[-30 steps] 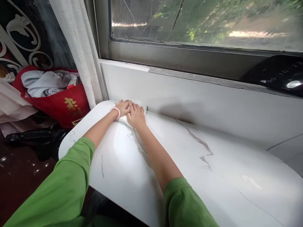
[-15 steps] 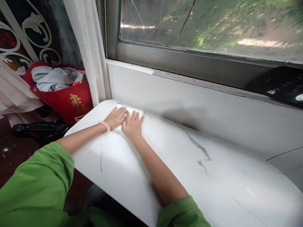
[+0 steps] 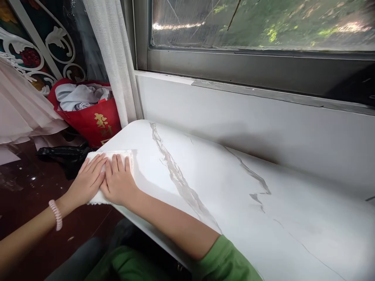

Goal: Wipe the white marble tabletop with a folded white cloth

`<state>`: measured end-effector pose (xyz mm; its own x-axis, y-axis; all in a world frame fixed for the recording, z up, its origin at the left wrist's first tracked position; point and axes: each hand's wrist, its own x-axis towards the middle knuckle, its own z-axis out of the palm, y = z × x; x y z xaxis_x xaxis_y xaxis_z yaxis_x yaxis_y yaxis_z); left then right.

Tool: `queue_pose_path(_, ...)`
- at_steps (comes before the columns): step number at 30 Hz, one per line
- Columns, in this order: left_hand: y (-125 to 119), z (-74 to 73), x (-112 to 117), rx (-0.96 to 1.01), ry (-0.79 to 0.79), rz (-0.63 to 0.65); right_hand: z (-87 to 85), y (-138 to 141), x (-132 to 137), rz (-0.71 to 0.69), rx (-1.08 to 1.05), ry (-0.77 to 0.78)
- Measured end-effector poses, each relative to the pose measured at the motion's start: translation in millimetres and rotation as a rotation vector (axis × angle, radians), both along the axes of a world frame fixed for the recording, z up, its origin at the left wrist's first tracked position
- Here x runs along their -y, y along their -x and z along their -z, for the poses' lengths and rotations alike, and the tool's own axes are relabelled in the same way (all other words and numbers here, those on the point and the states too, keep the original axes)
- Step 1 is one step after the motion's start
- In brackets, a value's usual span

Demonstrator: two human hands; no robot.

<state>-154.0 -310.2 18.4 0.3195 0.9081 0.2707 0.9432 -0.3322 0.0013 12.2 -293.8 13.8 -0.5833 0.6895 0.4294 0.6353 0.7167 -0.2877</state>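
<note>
Pressing left hand (image 3: 88,181) and right hand (image 3: 118,183) flat, with fingers extended, onto white cloth (image 3: 100,198) lapping over the left edge of the tabletop (image 3: 240,222), apparently mid-wipe, and probably needing next to slide inward with even pressure.

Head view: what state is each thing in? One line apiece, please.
White cloth, spread on the white table.
Left hand, open, palm down on the cloth.
Right hand, open, palm down on the cloth.
Pink wristband, worn around the left wrist.
White table, standing along the wall.
Red bag, open at the top, with pale fabric inside.
Pale fabric, crumpled.
Curtain, hanging in folds beside the window.
Window, streaked.
</note>
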Motion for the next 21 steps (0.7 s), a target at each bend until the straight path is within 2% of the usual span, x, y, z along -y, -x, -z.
queue_pose_path(2, 1.8, -2.3, -5.8, -0.005, 0.031, 0.020, 0.8, 0.6, -3.6, 0.012, 0.001, -0.013)
queue_pose_path(5, 1.3, -7.6, -34.7, -0.017, 0.101, 0.075, 5.8, 3.8, -21.4, 0.061, -0.019, -0.021)
queue_pose_path(10, -12.2, -10.6, -113.8, -0.020, 0.158, 0.199, 16.9, 4.1, -76.7, 0.254, -0.062, -0.056)
queue_pose_path(16, -49.7, -5.4, -215.7, 0.034, 0.171, 0.319, 23.0, -18.7, -151.2, 0.465, -0.031, -0.011)
queue_pose_path(19, -65.4, -0.8, -255.1, 0.045, 0.170, 0.393, 25.5, -29.4, -178.8, 0.537, -0.025, -0.001)
queue_pose_path(21, -72.8, 2.3, -273.4, 0.050, 0.165, 0.420, 26.8, -33.9, -191.8, 0.574, -0.025, 0.005)
